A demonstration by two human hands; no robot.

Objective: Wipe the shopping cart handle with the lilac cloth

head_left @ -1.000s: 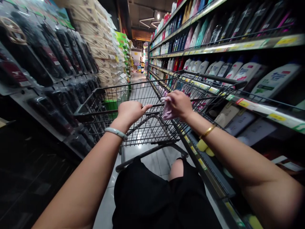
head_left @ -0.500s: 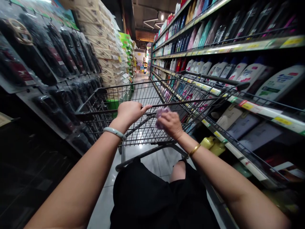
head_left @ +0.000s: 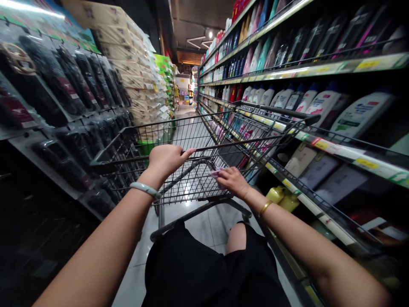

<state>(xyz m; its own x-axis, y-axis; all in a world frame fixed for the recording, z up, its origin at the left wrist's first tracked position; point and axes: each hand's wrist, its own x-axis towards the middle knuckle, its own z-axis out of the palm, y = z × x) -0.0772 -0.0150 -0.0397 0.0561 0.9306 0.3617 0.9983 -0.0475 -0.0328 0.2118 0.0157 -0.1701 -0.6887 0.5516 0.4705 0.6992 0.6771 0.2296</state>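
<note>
My left hand point(head_left: 166, 161) is closed around the handle bar of a black wire shopping cart point(head_left: 188, 187), its thumb stretched along the bar. A pale green bangle point(head_left: 145, 190) circles that wrist. Below the bar, at the cart's near wire panel, my right hand point(head_left: 232, 181) is closed on a crumpled light purple cloth point(head_left: 217, 174), most of which its fingers cover. Whether the cloth touches the wires, I cannot tell. A gold bracelet point(head_left: 265, 207) sits on the right wrist.
Shelves point(head_left: 351, 157) of shampoo bottles point(head_left: 361, 115) run along the right, close to the cart. Packaged belts point(head_left: 47, 76) hang at the left, before stacked tissue packs point(head_left: 124, 55). The tiled aisle floor point(head_left: 187, 111) stretches ahead.
My right hand has moved down with the purple cloth, away from the handle bar, and less of the cloth shows. My left hand keeps its grip on the bar. The view has shifted slightly.
</note>
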